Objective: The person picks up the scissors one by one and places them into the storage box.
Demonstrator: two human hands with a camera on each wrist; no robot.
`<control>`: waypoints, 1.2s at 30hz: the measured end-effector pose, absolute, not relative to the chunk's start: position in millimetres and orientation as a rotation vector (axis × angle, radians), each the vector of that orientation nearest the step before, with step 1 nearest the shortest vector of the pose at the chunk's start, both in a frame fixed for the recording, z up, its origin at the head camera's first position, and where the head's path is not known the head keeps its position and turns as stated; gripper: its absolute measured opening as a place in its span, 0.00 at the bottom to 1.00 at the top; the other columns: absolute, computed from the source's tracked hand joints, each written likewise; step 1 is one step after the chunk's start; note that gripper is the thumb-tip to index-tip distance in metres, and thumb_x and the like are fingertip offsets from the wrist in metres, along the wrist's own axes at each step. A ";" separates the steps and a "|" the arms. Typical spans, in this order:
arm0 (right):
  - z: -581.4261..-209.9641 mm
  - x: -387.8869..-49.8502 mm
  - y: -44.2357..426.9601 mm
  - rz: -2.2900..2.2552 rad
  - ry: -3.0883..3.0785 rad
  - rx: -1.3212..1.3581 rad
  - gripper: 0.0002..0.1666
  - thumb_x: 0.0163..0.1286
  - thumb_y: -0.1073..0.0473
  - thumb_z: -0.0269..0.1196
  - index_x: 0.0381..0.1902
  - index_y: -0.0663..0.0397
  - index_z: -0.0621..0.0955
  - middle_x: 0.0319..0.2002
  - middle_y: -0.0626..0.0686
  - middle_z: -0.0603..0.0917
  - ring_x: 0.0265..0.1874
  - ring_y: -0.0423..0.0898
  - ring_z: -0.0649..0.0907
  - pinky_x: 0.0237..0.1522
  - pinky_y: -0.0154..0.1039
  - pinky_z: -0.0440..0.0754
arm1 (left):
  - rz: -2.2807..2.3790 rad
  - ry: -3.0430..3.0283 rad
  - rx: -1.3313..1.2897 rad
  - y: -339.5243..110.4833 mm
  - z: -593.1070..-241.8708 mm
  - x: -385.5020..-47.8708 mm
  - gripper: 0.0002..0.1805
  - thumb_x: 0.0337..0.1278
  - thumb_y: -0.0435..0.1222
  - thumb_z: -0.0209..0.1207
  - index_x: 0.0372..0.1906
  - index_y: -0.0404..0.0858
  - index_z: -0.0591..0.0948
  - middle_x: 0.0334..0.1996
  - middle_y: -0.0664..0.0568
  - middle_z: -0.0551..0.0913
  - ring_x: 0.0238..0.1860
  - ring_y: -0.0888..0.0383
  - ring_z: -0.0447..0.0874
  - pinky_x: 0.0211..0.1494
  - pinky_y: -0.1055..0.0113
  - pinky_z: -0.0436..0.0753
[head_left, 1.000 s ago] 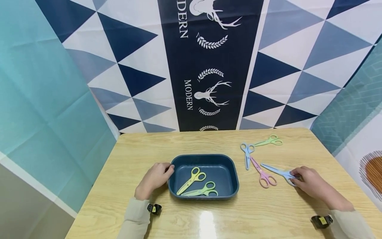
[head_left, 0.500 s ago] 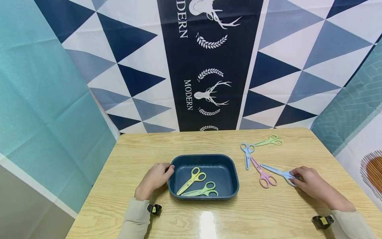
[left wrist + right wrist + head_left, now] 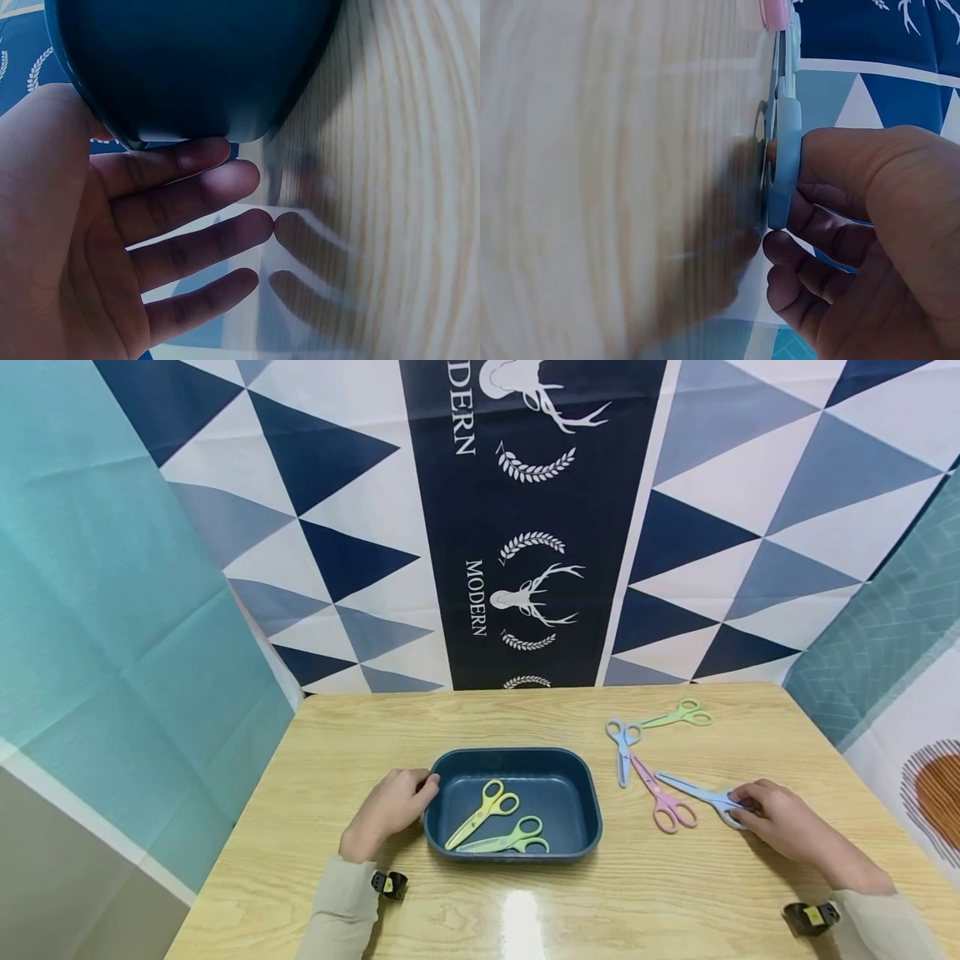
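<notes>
On the table (image 3: 615,897), finds pink scissors (image 3: 655,790) between the long blue scissors (image 3: 697,791) and the navy tray (image 3: 557,802), with shorter blue scissors (image 3: 623,752) and green scissors (image 3: 677,713) farther back. Looks same as half a second ago. With right hand (image 3: 780,817), pinches the long pair's handle; with left hand (image 3: 392,803), grips tray rim, lower fingers spread.

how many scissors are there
6: yellow scissors and green scissors in the tray; right of it, a far green pair, a blue pair, a pink pair, and blue scissors at the right hand.
</notes>
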State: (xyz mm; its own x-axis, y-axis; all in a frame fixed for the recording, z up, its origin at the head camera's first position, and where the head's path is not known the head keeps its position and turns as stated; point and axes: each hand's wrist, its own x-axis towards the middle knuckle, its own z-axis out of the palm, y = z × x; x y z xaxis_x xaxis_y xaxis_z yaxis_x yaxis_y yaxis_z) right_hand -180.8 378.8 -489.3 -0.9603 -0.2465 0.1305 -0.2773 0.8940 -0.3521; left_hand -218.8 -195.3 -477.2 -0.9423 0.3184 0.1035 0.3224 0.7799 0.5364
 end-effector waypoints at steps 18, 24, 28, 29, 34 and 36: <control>-477.1 -182.2 380.5 0.622 -2.971 0.330 0.11 0.67 0.65 0.70 0.42 0.70 0.84 0.37 0.58 0.84 0.33 0.34 0.77 0.33 0.36 0.79 | -0.905 -2.969 -0.518 -194.1 -474.6 -218.3 0.24 0.79 0.44 0.50 0.19 0.46 0.73 0.15 0.58 0.67 0.17 0.62 0.67 0.26 0.69 0.68; -474.5 -184.6 380.2 0.628 -2.931 0.353 0.09 0.67 0.65 0.70 0.41 0.68 0.85 0.36 0.56 0.85 0.32 0.32 0.75 0.31 0.35 0.78 | -0.897 -2.979 -0.514 -194.2 -475.6 -218.6 0.24 0.79 0.45 0.49 0.20 0.45 0.73 0.15 0.58 0.67 0.17 0.62 0.67 0.26 0.69 0.68; -471.2 -187.2 377.4 0.632 -2.869 0.390 0.08 0.65 0.66 0.71 0.39 0.67 0.85 0.35 0.55 0.85 0.32 0.31 0.76 0.32 0.36 0.78 | -0.901 -2.980 -0.508 -194.3 -476.2 -218.8 0.24 0.79 0.45 0.49 0.20 0.46 0.73 0.15 0.58 0.67 0.17 0.62 0.68 0.26 0.69 0.69; -470.5 -188.2 376.7 0.629 -2.849 0.403 0.07 0.64 0.66 0.71 0.39 0.66 0.86 0.35 0.54 0.85 0.32 0.31 0.76 0.32 0.36 0.78 | -0.902 -2.979 -0.506 -194.5 -476.5 -219.0 0.23 0.79 0.45 0.50 0.20 0.46 0.73 0.15 0.58 0.68 0.17 0.62 0.68 0.26 0.69 0.69; -466.7 -194.5 374.1 0.630 -2.832 0.411 0.07 0.64 0.65 0.72 0.37 0.64 0.86 0.35 0.54 0.85 0.32 0.30 0.75 0.33 0.37 0.78 | -0.901 -2.974 -0.511 -195.0 -477.2 -219.7 0.24 0.79 0.45 0.49 0.20 0.46 0.73 0.15 0.58 0.68 0.17 0.62 0.67 0.26 0.69 0.69; -465.4 -196.8 372.4 0.624 -2.841 0.410 0.08 0.64 0.64 0.72 0.38 0.64 0.86 0.35 0.54 0.86 0.33 0.30 0.76 0.33 0.37 0.78 | -0.899 -2.973 -0.515 -195.2 -477.2 -219.7 0.24 0.79 0.45 0.49 0.20 0.46 0.73 0.15 0.58 0.67 0.17 0.62 0.67 0.26 0.69 0.68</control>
